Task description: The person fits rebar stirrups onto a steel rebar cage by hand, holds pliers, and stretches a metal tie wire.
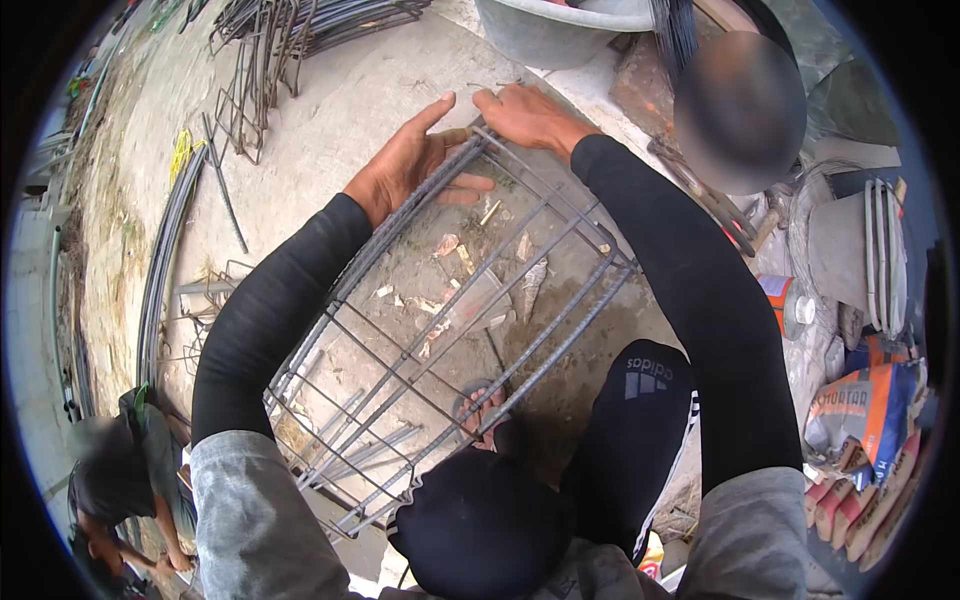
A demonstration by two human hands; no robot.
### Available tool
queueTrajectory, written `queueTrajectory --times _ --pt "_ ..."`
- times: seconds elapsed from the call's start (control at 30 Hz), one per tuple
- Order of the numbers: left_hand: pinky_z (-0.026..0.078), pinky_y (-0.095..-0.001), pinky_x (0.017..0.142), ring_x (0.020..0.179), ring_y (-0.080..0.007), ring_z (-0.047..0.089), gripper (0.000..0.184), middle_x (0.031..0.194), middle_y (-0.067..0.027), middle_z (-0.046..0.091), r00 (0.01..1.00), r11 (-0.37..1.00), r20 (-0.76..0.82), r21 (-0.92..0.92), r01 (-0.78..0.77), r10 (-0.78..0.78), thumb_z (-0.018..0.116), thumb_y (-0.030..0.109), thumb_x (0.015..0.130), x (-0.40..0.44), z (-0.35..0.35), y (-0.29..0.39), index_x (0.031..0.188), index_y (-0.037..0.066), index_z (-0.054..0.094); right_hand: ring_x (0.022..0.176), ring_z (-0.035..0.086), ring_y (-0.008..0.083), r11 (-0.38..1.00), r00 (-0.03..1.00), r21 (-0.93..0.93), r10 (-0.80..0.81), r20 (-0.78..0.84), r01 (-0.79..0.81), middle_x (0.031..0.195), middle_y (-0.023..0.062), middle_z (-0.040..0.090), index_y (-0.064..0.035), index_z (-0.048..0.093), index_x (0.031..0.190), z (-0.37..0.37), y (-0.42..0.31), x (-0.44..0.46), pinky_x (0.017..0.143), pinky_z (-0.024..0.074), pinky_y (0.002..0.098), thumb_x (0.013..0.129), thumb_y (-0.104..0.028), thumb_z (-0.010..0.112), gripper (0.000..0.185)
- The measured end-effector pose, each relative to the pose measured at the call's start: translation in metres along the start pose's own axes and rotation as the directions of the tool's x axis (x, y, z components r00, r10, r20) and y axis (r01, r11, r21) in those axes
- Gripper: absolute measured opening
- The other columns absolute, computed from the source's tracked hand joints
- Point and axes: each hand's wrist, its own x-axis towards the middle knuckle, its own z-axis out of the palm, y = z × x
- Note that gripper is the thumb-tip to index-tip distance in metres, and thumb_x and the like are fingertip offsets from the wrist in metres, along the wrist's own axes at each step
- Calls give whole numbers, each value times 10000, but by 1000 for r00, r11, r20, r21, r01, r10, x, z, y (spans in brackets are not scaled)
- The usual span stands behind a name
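A rebar cage (407, 355) of long ribbed bars and square stirrups slants across the middle of the head view, over my legs. My left hand (415, 165) is at its far upper end, thumb raised and fingers spread on both sides of the top bar, gripping nothing. Just beside it, my right hand (523, 117) is closed at the cage's far corner, fingers curled down. A thin wire-like end shows by its knuckles, but what the fingers hold is hidden.
Bent stirrups (245, 100) and long bars (170, 250) lie left on the concrete. A grey tub (565, 35) stands at the top. Right are a mortar bag (860, 410) and a can (785, 300). One person (740, 110) is upper right, another (120, 470) lower left.
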Motion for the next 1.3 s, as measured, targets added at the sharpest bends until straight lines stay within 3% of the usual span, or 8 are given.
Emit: queueTrajectory --times 0.13,0.27,0.43,0.53,0.6,0.7,0.9,1.3 --pt "654 -419 837 1101 -389 712 637 1402 -168 598 999 999 -31 34 -25 26 385 417 1006 6 -7 -12 1452 -27 489 747 629 322 999 1000 50 -10 11 9 802 248 654 65 616 837 0 3 -5 733 459 518 954 -516 410 628" --pt "647 -401 815 1112 -376 711 782 1353 -181 636 997 997 12 -30 73 -73 418 622 1006 1 2 -2 1449 -16 510 607 432 198 988 995 138 -77 58 69 695 75 513 -6 535 780 5 15 4 576 365 441 960 -454 454 489" --pt "615 -387 828 1072 -345 714 969 1350 -249 612 998 893 59 447 -57 35 515 772 923 -14 7 -14 1469 -29 490 569 312 128 922 972 384 -48 231 -45 664 -17 345 -56 468 736 1 24 -6 502 286 337 967 -364 500 386" --pt "593 -359 841 1068 -313 698 1002 1358 -284 587 997 903 38 423 -82 73 577 759 902 -9 13 -16 1493 -40 453 579 352 136 951 999 308 -36 34 24 672 0 395 -55 452 739 10 21 -16 500 306 351 961 -367 498 386" --pt "580 -344 872 1078 -296 680 1044 1367 -294 569 992 890 39 438 -124 119 637 733 878 -4 14 -12 1524 -51 398 652 533 347 965 996 246 -90 -15 91 773 268 628 79 587 852 4 15 -22 677 436 487 913 -341 513 431" --pt "589 -349 877 1067 -297 683 1150 1358 -298 558 987 806 74 569 -161 145 761 682 789 8 15 -7 1522 -104 354 825 642 464 974 985 160 -152 -78 162 908 312 663 80 634 889 16 30 -6 748 457 522 915 -312 494 416" --pt "572 -386 932 1159 -317 656 1245 1361 -333 529 992 808 102 577 -122 77 820 695 726 -6 23 12 1451 -209 365 913 594 536 974 969 -10 -228 -94 228 968 335 649 82 641 891 21 45 0 789 450 569 918 -319 492 429" --pt "541 -331 905 1055 -225 647 807 1284 -167 605 983 849 50 498 -177 176 693 594 877 25 -1 -16 1333 -63 582 890 619 502 892 902 -209 -425 -77 402 961 281 672 35 635 847 14 34 -7 785 459 564 914 -302 486 375"
